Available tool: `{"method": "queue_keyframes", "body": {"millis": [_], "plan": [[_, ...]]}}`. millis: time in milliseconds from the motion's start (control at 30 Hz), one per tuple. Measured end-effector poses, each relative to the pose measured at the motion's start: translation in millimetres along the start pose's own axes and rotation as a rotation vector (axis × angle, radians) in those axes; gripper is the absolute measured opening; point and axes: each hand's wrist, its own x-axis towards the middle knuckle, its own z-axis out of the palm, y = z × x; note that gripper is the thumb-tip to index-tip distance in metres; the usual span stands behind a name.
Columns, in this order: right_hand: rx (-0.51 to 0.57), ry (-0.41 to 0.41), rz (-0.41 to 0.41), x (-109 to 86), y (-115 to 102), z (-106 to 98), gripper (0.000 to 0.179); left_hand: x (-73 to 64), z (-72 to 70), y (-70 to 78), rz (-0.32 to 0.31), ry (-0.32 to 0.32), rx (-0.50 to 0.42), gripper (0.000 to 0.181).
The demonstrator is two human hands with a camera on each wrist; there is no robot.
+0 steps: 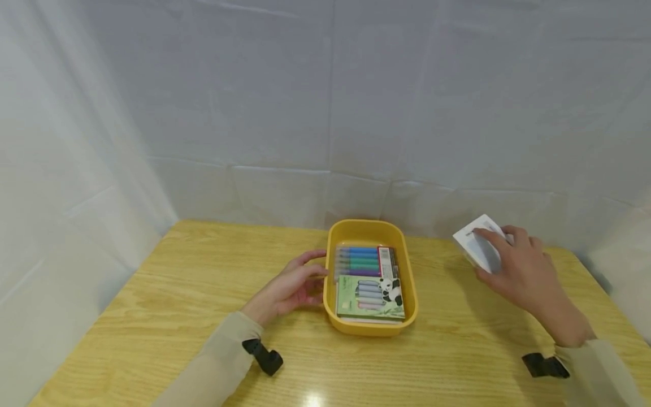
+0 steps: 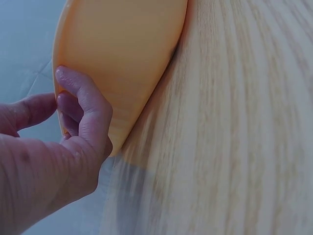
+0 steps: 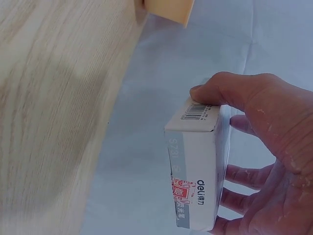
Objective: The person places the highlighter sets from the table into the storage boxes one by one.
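A yellow plastic tray (image 1: 409, 265) sits near the middle of the table. Against its left side rests my left hand (image 1: 292, 285), its loosely bent fingers touching the outer wall and rim, as the left wrist view (image 2: 73, 137) also has it. To the right, my right hand (image 1: 524, 271) holds a small white and grey box (image 1: 480, 246) above the table, tilted. In the right wrist view the thumb presses the box's (image 3: 200, 161) barcode end and the other fingers lie along the far side; "deli" and "S731" are printed on it.
Inside the tray lie a clear pack of blue, green and purple pens (image 1: 358, 260) and, nearer me, a green box with a panda picture (image 1: 371, 297). A wooden table (image 1: 203, 271) bears everything. Pale sheeting (image 1: 285, 102) hangs behind and at both sides.
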Motion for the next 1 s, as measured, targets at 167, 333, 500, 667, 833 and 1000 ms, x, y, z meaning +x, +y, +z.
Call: {"method": "queue_keyframes", "body": {"millis": [167,333,500,667,833,1000], "plan": [[0.004,0.011,-0.015,2.4,-6,-2,0.069,-0.4,0.2,0.2,0.004,-0.010,0.004,0.058],[0.009,0.034,-0.034,5.4,-11,-2,0.070,-0.8,0.4,0.7,0.005,-0.017,0.001,0.058],[0.017,0.023,-0.038,9.4,-15,-4,0.069,-1.1,0.4,0.9,0.004,-0.017,0.000,0.058],[0.018,0.013,-0.042,13.1,-20,-5,0.069,-0.8,-0.4,0.7,-0.001,-0.022,-0.004,0.058],[0.026,0.024,-0.062,16.9,-24,-4,0.069,-0.4,-1.3,0.3,-0.002,-0.024,-0.007,0.058],[0.035,0.036,-0.071,21.5,-31,-3,0.068,-0.7,-1.6,0.3,0.005,-0.028,0.006,0.058]]}}
